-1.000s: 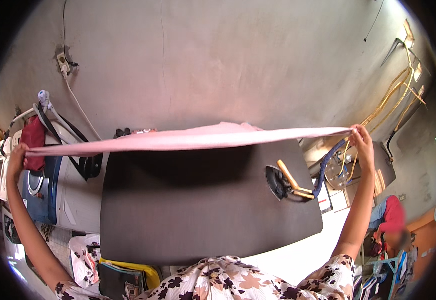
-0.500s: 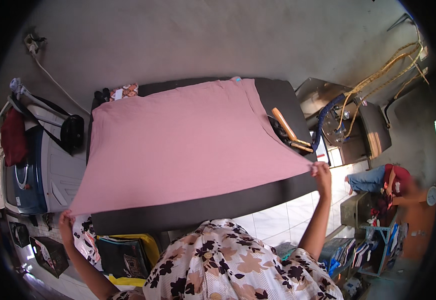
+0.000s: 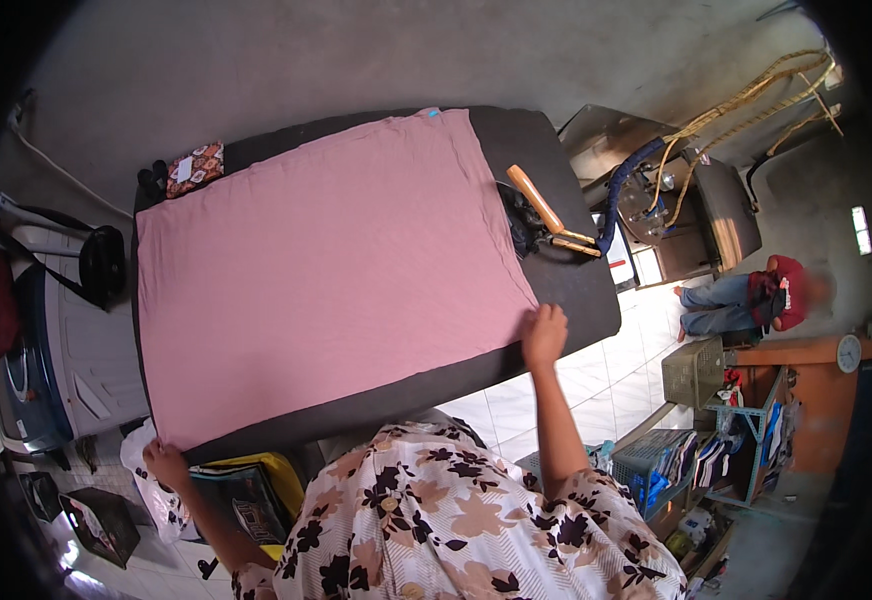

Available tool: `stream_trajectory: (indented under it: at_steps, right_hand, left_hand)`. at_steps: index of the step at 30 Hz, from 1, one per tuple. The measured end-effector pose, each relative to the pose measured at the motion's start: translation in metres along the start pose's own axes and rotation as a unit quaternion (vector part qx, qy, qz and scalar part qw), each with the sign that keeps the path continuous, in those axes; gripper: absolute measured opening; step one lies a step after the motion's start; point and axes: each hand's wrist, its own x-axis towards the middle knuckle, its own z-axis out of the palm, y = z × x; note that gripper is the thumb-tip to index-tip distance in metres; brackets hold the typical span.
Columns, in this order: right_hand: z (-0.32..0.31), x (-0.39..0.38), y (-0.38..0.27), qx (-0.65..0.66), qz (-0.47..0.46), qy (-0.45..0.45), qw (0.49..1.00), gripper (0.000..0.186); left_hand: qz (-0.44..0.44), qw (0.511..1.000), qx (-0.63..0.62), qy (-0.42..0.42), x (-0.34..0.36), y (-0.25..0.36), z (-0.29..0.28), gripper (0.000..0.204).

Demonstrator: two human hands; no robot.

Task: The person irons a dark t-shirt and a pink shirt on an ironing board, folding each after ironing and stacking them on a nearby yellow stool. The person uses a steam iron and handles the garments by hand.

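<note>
A pink cloth point(image 3: 326, 270) lies spread over a dark padded board point(image 3: 516, 130), with small creases along its edges and a small blue tag on its far edge. My left hand point(image 3: 168, 462) pinches its near left corner at the board's front edge. My right hand point(image 3: 542, 335) grips the near right corner. Beside the cloth's right edge sits a black iron point(image 3: 523, 230) with a wooden handle point(image 3: 534, 195), partly hidden. A patterned pouch point(image 3: 194, 172) and dark objects point(image 3: 153, 178) lie at the back left of the board.
Left is a washing machine point(image 3: 46, 370) with a black bag point(image 3: 102, 264). Hoses point(image 3: 776, 75) run at the right near a metal cabinet point(image 3: 716, 240). Crates point(image 3: 691, 375) and racks of clothes stand lower right. A person point(image 3: 786, 290) in red stands on the tiled floor beyond.
The cloth, held taut in the air a second ago, now lies flat on the board. Both my hands have come down and inward with its corners. The person at the right now appears more upright.
</note>
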Motion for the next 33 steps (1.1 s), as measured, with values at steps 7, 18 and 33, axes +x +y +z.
stream_trajectory:
  at_steps: [7, 18, 33]
  right_hand:
    - [0.043, -0.028, -0.026, 0.03, -0.105, -0.016, 0.994, 0.062]
    - [-0.02, 0.215, -0.064, -0.117, -0.165, 0.138, 0.97, 0.051]
    - [-0.096, 0.164, -0.128, 0.23, -0.033, -0.141, 0.962, 0.042]
  left_hand:
    - [0.019, 0.992, 0.06, -0.11, -0.042, 0.183, -0.003, 0.056]
    - [-0.293, 0.93, -0.219, 0.048, -0.028, 0.029, 0.029, 0.053]
    - [-0.364, 0.889, -0.278, 0.017, -0.03, 0.005, 0.009, 0.025]
